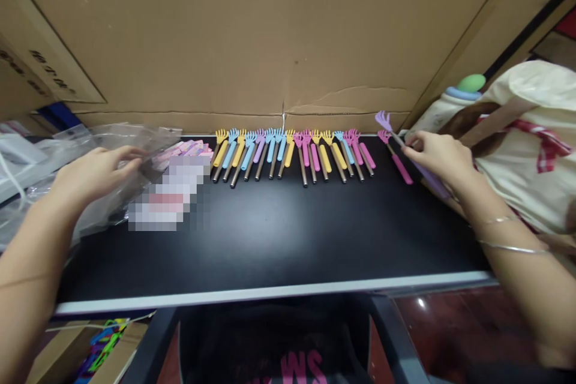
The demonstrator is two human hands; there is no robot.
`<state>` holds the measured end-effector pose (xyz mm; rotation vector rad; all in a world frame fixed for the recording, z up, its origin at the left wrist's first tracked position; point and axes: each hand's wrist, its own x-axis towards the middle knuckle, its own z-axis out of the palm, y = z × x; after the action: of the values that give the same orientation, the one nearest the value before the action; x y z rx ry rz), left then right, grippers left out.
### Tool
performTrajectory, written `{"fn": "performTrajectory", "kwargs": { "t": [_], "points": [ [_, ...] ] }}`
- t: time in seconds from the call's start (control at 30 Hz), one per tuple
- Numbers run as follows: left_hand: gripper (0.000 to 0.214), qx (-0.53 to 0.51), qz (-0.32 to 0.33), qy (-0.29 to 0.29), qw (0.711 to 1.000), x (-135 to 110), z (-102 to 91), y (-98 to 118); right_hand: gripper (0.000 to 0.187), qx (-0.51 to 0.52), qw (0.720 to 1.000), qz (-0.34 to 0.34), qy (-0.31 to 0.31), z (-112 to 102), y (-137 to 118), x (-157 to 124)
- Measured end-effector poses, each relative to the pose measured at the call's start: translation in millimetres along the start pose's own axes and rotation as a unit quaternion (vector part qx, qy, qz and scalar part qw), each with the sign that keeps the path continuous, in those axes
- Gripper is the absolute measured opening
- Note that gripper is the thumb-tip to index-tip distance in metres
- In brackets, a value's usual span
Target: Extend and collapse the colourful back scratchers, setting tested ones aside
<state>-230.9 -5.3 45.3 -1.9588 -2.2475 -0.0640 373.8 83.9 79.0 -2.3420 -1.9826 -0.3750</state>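
My right hand (436, 156) is closed around a purple back scratcher (385, 121), its claw head raised above the far right of the black table (279, 234). A single pink back scratcher (396, 159) lies just left of that hand. A long row of back scratchers (292, 153) in yellow, blue, purple and pink lies along the table's far edge. My left hand (94, 174) rests with curled fingers on a pile of clear plastic bags (108, 138) at the left; what the fingers pinch is hard to make out.
A cardboard wall (270, 36) stands behind the table. A stack of pink cards (189, 149) lies by the bags. At the right sits a cream bag with red plaid trim (531, 132). A cardboard box with colourful items (99, 351) stands below left.
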Motion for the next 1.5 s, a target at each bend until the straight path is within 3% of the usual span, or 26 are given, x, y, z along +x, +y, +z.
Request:
{"fn": "performTrajectory", "kwargs": {
  "t": [0.1, 0.3, 0.57, 1.17, 1.33, 1.5],
  "points": [
    [0.057, 0.015, -0.037, -0.028, 0.999, -2, -3.4, 7, 0.035, -0.012, 1.0, -0.001, -0.026, 8, -10, 12],
    [0.048, 0.024, -0.053, -0.004, 0.998, -7, -9.8, 22, 0.034, -0.027, 0.998, -0.01, -0.063, 22, -22, 30],
    [0.046, 0.034, -0.066, 0.025, 0.997, -15, -13.2, 33, 0.032, -0.056, 0.996, -0.002, -0.076, 30, -38, 32],
    [0.046, 0.046, -0.035, 0.069, 0.996, -28, -18.1, 55, 0.038, -0.056, 0.997, -0.047, -0.011, 43, -37, 24],
    [0.05, 0.047, -0.019, 0.03, 0.998, -33, -25.9, 65, 0.037, -0.058, 0.995, -0.086, 0.011, 41, -34, 18],
    [0.047, 0.034, -0.01, 0.046, 0.998, -34, -25.8, 67, 0.034, -0.062, 0.993, -0.1, 0.021, 41, -30, 18]
  ]
}}
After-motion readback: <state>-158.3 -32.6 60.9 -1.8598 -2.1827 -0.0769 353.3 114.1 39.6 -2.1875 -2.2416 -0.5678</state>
